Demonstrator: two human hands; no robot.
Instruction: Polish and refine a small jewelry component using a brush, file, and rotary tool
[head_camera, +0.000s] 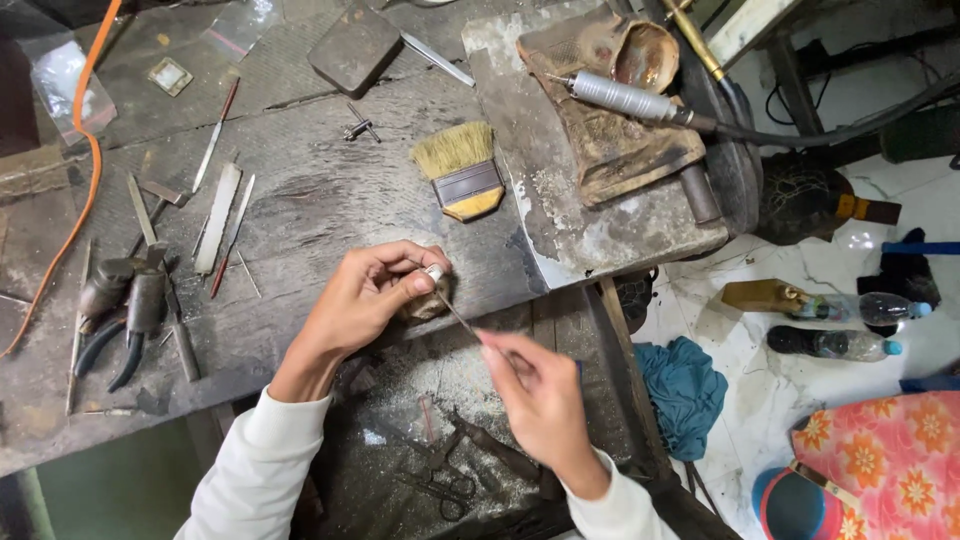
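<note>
My right hand (540, 395) is nearest me, fingers pinched narrow on a thin file (462, 322) whose long axis slants up and left to the small ring (434, 272). My left hand (372, 295), wrist bent, clamps that ring against the bench (300, 200) edge.

Left hand (370, 295) raised with fingers pinched closed, right hand (540, 395) below it, fingertips pinched, both forearms in white sleeves.
</note>
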